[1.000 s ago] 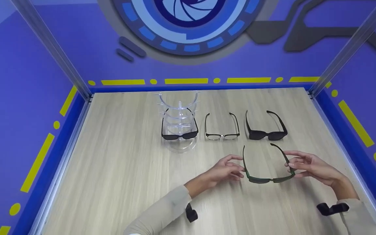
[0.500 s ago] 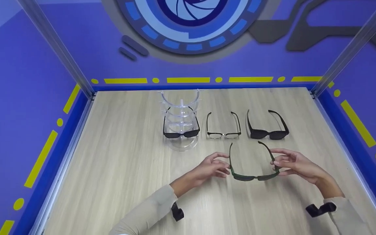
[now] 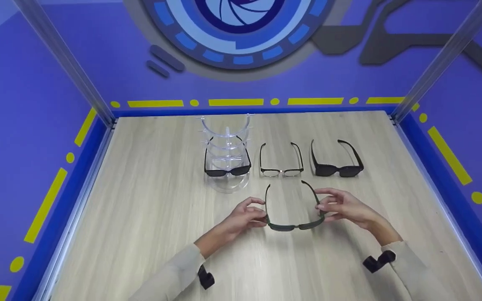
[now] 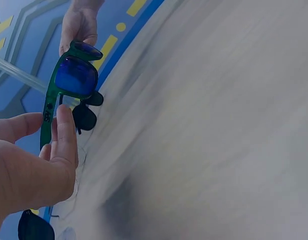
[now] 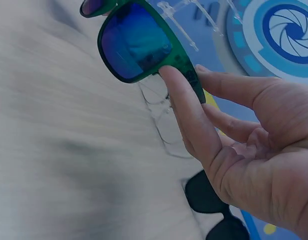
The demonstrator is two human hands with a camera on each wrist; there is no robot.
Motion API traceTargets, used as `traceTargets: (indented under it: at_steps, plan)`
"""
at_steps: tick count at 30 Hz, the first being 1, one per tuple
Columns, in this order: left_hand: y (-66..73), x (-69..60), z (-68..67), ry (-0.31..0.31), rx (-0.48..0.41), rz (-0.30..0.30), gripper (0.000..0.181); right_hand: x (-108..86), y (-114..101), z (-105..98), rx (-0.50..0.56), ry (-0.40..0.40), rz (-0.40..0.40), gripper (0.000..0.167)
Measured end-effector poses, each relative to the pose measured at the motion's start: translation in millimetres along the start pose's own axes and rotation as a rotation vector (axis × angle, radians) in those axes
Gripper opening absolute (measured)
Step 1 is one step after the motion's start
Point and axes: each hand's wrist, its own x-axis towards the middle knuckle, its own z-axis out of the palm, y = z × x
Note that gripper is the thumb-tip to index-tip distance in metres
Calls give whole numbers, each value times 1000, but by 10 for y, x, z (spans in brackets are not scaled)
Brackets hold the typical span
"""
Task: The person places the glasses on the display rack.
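Green-framed sunglasses [image 3: 282, 227] are held off the table between both hands, lenses toward the person and arms unfolded pointing away. My left hand [image 3: 243, 217] pinches one arm near the hinge; in the left wrist view the thumb and fingers lie on either side of the green frame [image 4: 46, 117]. Opposite, my right hand [image 3: 347, 209] pinches the other arm, also close to the lens [image 5: 136, 42], as the right wrist view shows. Behind and to the left stands a clear display stand [image 3: 227, 136], with black sunglasses [image 3: 216, 172] around its lower part.
Clear eyeglasses [image 3: 282, 171] with dark frames lie unfolded right of the stand. Further right are thick black sunglasses [image 3: 338, 170], also unfolded. Blue walls [image 3: 57, 83] with metal posts close in the wood-grain table [image 3: 140, 200] at the back and sides.
Both hands have carried the green sunglasses leftward across the front of the table, from below the thick black sunglasses to below the clear eyeglasses. The stand and the other glasses stay in place.
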Motion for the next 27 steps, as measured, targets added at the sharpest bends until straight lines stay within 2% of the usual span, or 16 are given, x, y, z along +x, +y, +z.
traceTargets:
  at_steps: [5, 13, 22, 27]
  plan:
    - [-4, -51, -102, 35, -25, 0, 39, 111, -8, 105, 23, -7, 6, 66]
    - [66, -167, -258, 59, -81, 2, 36, 280, -21, 260, 48, -12, -1, 69]
    - [81, -213, -389, 45, -143, 10, 39, 394, 7, 392, 80, -19, 11, 70]
    - [109, -241, -462, 56, -130, -11, 43, 473, 8, 454, 90, -38, -5, 70]
